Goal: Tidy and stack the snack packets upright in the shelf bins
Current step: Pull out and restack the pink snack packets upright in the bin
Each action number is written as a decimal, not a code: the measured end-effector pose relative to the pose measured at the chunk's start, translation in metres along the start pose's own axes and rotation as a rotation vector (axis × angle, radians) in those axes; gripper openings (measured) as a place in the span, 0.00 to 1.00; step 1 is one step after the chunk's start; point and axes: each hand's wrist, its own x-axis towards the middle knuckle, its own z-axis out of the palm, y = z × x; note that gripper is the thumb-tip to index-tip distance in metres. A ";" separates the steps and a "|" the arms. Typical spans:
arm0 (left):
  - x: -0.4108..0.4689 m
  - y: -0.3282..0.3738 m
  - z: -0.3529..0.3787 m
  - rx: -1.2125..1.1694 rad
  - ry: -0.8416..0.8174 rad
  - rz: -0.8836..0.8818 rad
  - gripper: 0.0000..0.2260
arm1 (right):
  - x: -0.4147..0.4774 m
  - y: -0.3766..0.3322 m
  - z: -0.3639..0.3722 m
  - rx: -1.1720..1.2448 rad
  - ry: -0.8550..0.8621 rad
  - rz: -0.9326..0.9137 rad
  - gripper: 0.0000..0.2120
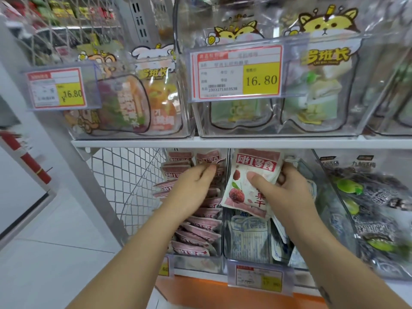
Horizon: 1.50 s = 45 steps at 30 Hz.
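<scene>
Left hand (pixel 191 186) reaches into the left bin (pixel 198 264), fingers pressed together and laid flat on the row of pink packets (pixel 200 226) standing front to back. Row leans forward; risk: pushing deeper fans it further or tips packets over the front wall.

Right hand (pixel 283 188) pinches one pink bayberry packet (pixel 245 186), thumb on its face, fingers curled behind, holding it tilted above the middle bin (pixel 247 259) of blue-white packets (pixel 247 239). Risk: released here, it lands in the wrong bin; grip near one edge may let it swing.
</scene>
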 end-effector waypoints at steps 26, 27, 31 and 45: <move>-0.123 -0.055 -0.056 -0.733 0.170 -0.050 0.10 | -0.062 -0.043 0.100 -0.088 -0.564 0.270 0.16; -0.122 -0.056 -0.059 -0.732 0.189 -0.041 0.09 | -0.062 -0.044 0.104 -0.056 -0.574 0.303 0.18; -0.122 -0.060 -0.067 -0.743 0.302 -0.016 0.07 | -0.056 -0.045 0.117 0.026 -0.598 0.372 0.24; -0.123 -0.069 -0.074 -0.733 0.650 -0.039 0.11 | -0.023 -0.029 0.096 -0.968 -0.185 -0.535 0.09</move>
